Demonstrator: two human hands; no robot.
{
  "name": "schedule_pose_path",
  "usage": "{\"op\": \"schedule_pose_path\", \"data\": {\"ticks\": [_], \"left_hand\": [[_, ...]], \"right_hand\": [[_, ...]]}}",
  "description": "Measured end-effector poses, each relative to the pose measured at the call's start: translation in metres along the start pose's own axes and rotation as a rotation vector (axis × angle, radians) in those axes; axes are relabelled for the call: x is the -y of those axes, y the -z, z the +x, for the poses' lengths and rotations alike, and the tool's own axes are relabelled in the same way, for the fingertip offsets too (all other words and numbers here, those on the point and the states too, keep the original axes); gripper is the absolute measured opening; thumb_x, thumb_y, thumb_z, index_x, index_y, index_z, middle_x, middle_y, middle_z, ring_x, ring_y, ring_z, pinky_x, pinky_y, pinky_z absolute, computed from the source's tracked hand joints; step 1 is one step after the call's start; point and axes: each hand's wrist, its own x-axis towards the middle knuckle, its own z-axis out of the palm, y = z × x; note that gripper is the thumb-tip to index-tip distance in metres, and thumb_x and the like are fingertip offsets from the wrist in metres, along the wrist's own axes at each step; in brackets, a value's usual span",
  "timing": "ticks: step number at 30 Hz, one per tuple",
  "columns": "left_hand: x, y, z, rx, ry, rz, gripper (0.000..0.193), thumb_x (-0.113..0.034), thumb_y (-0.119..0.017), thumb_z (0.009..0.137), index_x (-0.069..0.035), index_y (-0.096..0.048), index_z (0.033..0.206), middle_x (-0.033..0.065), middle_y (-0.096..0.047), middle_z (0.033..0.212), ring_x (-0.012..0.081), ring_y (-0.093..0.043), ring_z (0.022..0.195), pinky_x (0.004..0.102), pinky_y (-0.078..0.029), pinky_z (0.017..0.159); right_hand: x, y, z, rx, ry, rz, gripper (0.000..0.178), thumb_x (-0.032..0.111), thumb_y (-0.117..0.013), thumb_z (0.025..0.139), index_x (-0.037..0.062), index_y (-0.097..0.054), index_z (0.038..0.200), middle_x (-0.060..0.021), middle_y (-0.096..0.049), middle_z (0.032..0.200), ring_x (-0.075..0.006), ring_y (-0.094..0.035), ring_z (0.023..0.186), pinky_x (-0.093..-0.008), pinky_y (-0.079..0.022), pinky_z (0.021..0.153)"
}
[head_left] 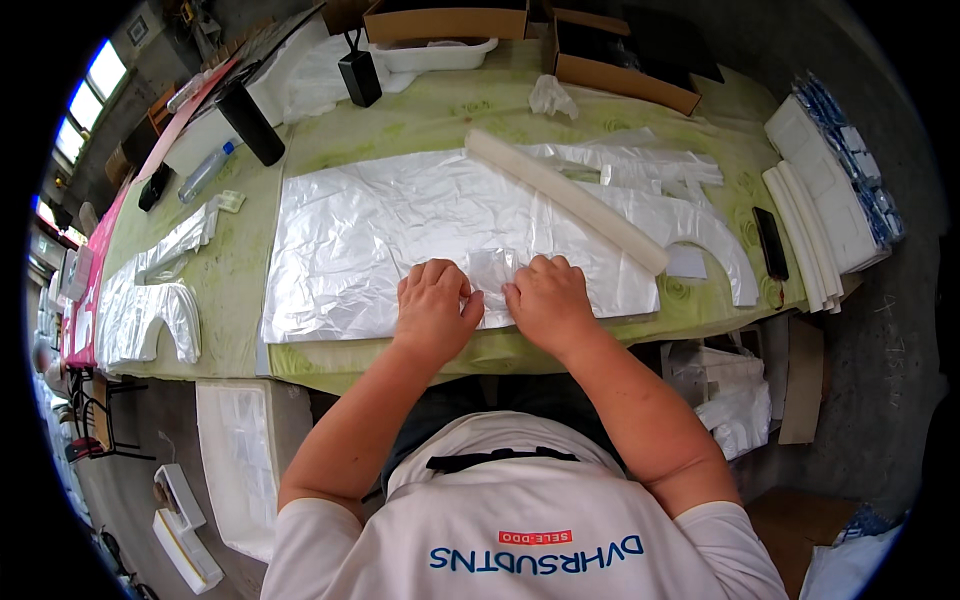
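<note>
A small clear plastic bag [492, 266] lies flat between my hands, over a wide stack of white translucent plastic bags [350, 235] on the table. My left hand [436, 308] is closed at the small bag's left edge, fingers curled and thumb pointing inward. At its right edge my right hand [549, 303] is closed the same way, fingers bent down on the plastic. Both hands rest near the front edge of the table. Beyond them a long white roll [570, 200] lies slantwise across the stack, next to handled plastic bags [690, 215].
A green patterned cloth [400, 140] covers the table. More handled bags [165, 300] lie at left. A black tumbler [250, 122], a clear bottle [205, 172] and a black box-shaped item [359, 75] stand behind. A phone [770, 243] and white rolls [797, 235] lie at right. Below stands a white bin [290, 420].
</note>
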Motion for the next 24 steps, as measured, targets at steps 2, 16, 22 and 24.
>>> {"op": "schedule_pose_path", "data": {"ticks": [2,16,22,24], "left_hand": [[-0.002,-0.001,0.001,-0.003,-0.099,0.019,0.041,-0.027,-0.074,0.085,-0.013,-0.064,0.122,0.0084,-0.057,0.135,0.0339,-0.049,0.129,0.0541,-0.036,0.107],[-0.029,0.013,-0.085,0.097,-0.156,-0.691,0.042,-0.007,-0.077,0.085,-0.004,-0.061,0.124,0.0152,-0.058,0.132,0.0298,-0.057,0.123,0.0392,-0.047,0.103],[-0.026,-0.007,-0.118,0.585,0.989,-1.662,0.061,-0.044,-0.056,0.105,-0.008,-0.036,0.15,0.0152,-0.046,0.15,0.0332,-0.046,0.138,0.0506,-0.038,0.115],[-0.029,-0.016,-0.108,0.539,0.981,-1.868,0.057,-0.043,-0.058,0.104,-0.01,-0.041,0.148,0.014,-0.051,0.144,0.0278,-0.049,0.134,0.0512,-0.04,0.113]], "right_hand": [[0.001,0.004,0.0,0.03,-0.007,-0.001,0.02,0.026,-0.069,0.089,0.0063,-0.069,0.087,-0.0092,-0.065,0.095,-0.0309,-0.06,0.095,-0.0469,-0.047,0.08],[0.001,0.024,0.03,0.33,-0.203,0.106,0.061,0.03,-0.068,0.079,0.015,-0.058,0.138,-0.0166,-0.068,0.118,-0.0377,-0.063,0.115,-0.046,-0.052,0.099],[0.002,0.032,-0.003,0.313,-0.011,0.078,0.053,0.029,-0.069,0.079,0.0131,-0.061,0.13,-0.0141,-0.064,0.116,-0.0373,-0.059,0.112,-0.0455,-0.048,0.097],[0.013,0.044,-0.027,0.372,0.062,0.169,0.053,0.027,-0.07,0.077,0.0124,-0.063,0.128,-0.0147,-0.063,0.117,-0.0367,-0.058,0.112,-0.0442,-0.048,0.097]]}}
